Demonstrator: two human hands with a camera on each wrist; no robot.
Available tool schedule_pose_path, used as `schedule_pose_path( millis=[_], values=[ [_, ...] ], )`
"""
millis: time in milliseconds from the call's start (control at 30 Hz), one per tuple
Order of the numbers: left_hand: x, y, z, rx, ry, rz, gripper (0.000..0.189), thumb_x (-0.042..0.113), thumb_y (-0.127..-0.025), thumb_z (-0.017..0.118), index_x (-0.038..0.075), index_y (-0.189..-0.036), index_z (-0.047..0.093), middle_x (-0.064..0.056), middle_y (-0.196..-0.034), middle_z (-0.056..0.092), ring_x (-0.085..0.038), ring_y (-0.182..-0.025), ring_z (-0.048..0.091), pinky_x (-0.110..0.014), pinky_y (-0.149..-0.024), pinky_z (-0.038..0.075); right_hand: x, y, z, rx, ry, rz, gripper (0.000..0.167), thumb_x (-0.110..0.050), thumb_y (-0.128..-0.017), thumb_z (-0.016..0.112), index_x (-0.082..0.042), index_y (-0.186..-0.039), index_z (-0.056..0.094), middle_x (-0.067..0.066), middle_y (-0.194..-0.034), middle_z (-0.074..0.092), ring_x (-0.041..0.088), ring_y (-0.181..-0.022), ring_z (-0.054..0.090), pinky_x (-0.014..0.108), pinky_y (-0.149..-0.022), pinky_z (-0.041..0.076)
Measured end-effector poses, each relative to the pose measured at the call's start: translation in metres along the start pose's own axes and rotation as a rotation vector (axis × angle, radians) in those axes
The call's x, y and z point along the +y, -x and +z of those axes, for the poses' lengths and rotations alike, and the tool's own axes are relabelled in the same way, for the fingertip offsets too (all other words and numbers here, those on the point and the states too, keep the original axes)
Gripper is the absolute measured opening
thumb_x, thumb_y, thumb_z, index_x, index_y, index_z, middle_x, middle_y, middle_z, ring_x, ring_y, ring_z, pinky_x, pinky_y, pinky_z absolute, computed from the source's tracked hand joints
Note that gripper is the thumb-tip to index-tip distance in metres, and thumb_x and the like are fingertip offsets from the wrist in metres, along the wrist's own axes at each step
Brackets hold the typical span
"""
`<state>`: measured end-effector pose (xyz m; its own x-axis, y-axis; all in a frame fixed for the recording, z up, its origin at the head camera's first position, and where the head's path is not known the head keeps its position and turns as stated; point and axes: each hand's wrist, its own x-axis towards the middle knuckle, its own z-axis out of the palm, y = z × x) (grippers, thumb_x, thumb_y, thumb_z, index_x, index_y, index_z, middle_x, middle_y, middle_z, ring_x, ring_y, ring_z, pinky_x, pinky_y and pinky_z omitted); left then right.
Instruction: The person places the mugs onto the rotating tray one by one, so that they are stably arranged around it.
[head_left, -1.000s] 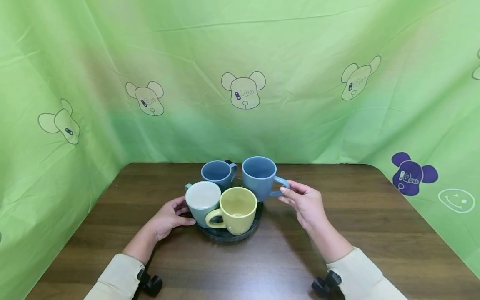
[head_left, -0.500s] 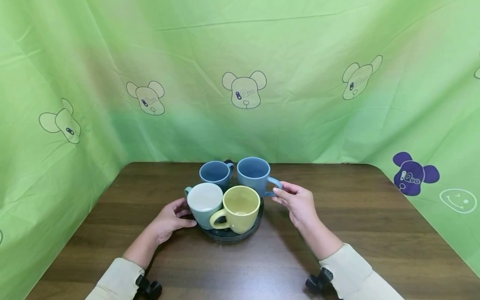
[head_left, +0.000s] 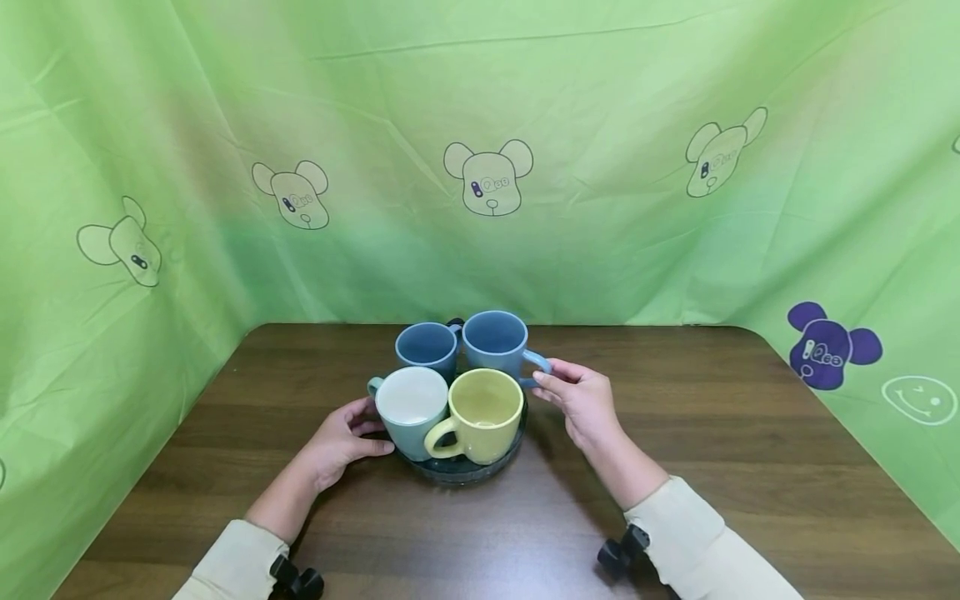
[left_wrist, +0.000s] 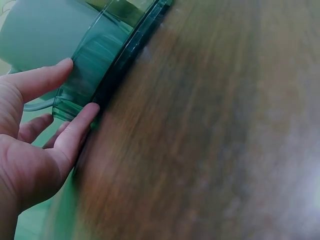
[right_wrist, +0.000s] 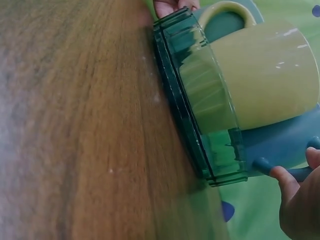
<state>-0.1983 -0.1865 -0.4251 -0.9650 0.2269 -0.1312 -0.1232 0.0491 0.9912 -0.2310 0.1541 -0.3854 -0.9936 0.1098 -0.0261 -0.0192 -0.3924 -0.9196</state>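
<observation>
My right hand (head_left: pixel 587 404) pinches the handle of a light blue mug (head_left: pixel 493 354) at the back right of a round, see-through dark green tray (head_left: pixel 465 477). In the right wrist view, the blue mug (right_wrist: pixel 280 145) is behind the tray's clear wall (right_wrist: pixel 225 150). My left hand (head_left: pixel 339 440) grips the tray's left side, its fingertips spread along the wall (left_wrist: pixel 85 75) in the left wrist view. Upright in the tray stand a yellow mug (head_left: pixel 483 417) in front and a teal mug with a white inside (head_left: pixel 412 412) at the left. Another blue mug (head_left: pixel 431 350) is behind them.
The tray sits on a brown wooden table (head_left: pixel 712 400) with rounded far corners. Green cloth (head_left: pixel 600 250) with bear-head prints hangs behind and beside it. A small dark thing (head_left: pixel 455 322) shows behind the blue mugs.
My right hand has moved left with the light blue mug, bringing it close beside the other blue mug. The yellow and teal mugs have shifted slightly right. My left hand has stayed at the tray.
</observation>
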Motion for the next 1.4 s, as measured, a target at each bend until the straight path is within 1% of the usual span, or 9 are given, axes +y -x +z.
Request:
schedule_pose_path(
  millis=[233, 333, 433, 533, 667, 800, 967, 1300, 1400],
  values=[
    [0.003, 0.002, 0.004, 0.018, 0.000, 0.010, 0.074, -0.009, -0.076, 0.076, -0.007, -0.141, 0.040, -0.023, -0.132, 0.049, -0.032, -0.116, 0.053, -0.029, -0.083, 0.055, 0.006, -0.001, 0.003, 0.004, 0.038, 0.029, 0.026, 0.020, -0.080, 0.066, -0.005, -0.083, 0.072, 0.004, -0.075, 0.063, 0.012, -0.064, 0.067, 0.030, -0.070, 0.060],
    [0.003, 0.002, 0.004, 0.020, -0.007, 0.018, 0.074, -0.008, -0.076, 0.077, -0.008, -0.141, 0.041, -0.023, -0.132, 0.049, -0.032, -0.117, 0.053, -0.029, -0.083, 0.055, 0.009, -0.002, 0.002, 0.011, 0.064, 0.036, 0.021, 0.020, -0.080, 0.066, 0.004, -0.092, 0.071, 0.006, -0.076, 0.064, 0.012, -0.064, 0.066, 0.030, -0.069, 0.060],
    [0.003, 0.003, 0.004, 0.023, -0.006, 0.022, 0.073, -0.009, -0.076, 0.077, -0.008, -0.140, 0.041, -0.023, -0.131, 0.049, -0.032, -0.116, 0.053, -0.029, -0.083, 0.056, 0.010, -0.005, 0.000, 0.012, 0.110, 0.035, 0.027, 0.020, -0.079, 0.067, 0.015, -0.106, 0.065, 0.007, -0.078, 0.064, 0.012, -0.065, 0.066, 0.030, -0.069, 0.060],
    [0.003, 0.002, 0.004, 0.027, -0.002, 0.024, 0.072, -0.009, -0.076, 0.076, -0.008, -0.139, 0.041, -0.023, -0.130, 0.049, -0.032, -0.116, 0.053, -0.029, -0.083, 0.056, 0.011, -0.007, -0.002, 0.005, 0.258, -0.012, 0.031, 0.016, -0.078, 0.070, 0.019, -0.109, 0.063, 0.004, -0.077, 0.065, 0.007, -0.067, 0.064, 0.024, -0.067, 0.059],
    [0.002, 0.003, 0.004, 0.038, 0.000, 0.022, 0.072, -0.010, -0.075, 0.076, -0.008, -0.139, 0.041, -0.023, -0.129, 0.049, -0.032, -0.115, 0.053, -0.030, -0.082, 0.056, 0.012, -0.009, -0.003, -0.015, 0.503, -0.088, 0.029, 0.009, -0.074, 0.077, 0.014, -0.102, 0.069, 0.000, -0.075, 0.067, 0.005, -0.072, 0.059, 0.017, -0.064, 0.052],
    [0.001, 0.003, 0.005, 0.043, 0.003, 0.021, 0.073, -0.011, -0.075, 0.076, -0.007, -0.139, 0.041, -0.023, -0.129, 0.049, -0.032, -0.115, 0.053, -0.031, -0.082, 0.056, 0.014, -0.009, -0.004, -0.057, 0.606, -0.094, 0.027, 0.008, -0.072, 0.078, 0.011, -0.098, 0.071, 0.003, -0.078, 0.068, 0.008, -0.076, 0.058, 0.018, -0.066, 0.051],
    [0.000, 0.003, 0.006, 0.037, 0.005, 0.023, 0.073, -0.010, -0.075, 0.077, -0.007, -0.139, 0.041, -0.023, -0.130, 0.049, -0.033, -0.115, 0.053, -0.031, -0.082, 0.056, 0.014, -0.008, -0.005, -0.070, 0.606, -0.093, 0.025, 0.011, -0.072, 0.076, 0.012, -0.097, 0.071, 0.004, -0.078, 0.068, 0.009, -0.074, 0.059, 0.019, -0.066, 0.052],
    [0.000, 0.004, 0.004, 0.044, 0.016, -0.013, 0.076, -0.011, -0.078, 0.074, -0.006, -0.144, 0.037, -0.025, -0.137, 0.047, -0.033, -0.119, 0.053, -0.032, -0.084, 0.056, 0.010, -0.004, -0.012, -0.111, 0.504, -0.057, 0.034, 0.010, -0.074, 0.078, 0.015, -0.105, 0.066, 0.005, -0.084, 0.071, 0.009, -0.078, 0.064, 0.020, -0.069, 0.054],
    [0.001, 0.005, 0.002, 0.051, 0.031, -0.014, 0.073, -0.010, -0.078, 0.074, -0.007, -0.142, 0.039, -0.024, -0.133, 0.049, -0.031, -0.118, 0.054, -0.032, -0.084, 0.056, 0.007, -0.002, -0.015, -0.121, 0.481, -0.053, 0.037, 0.009, -0.075, 0.077, 0.016, -0.109, 0.065, 0.008, -0.089, 0.072, 0.010, -0.080, 0.064, 0.020, -0.071, 0.054]
  ],
)
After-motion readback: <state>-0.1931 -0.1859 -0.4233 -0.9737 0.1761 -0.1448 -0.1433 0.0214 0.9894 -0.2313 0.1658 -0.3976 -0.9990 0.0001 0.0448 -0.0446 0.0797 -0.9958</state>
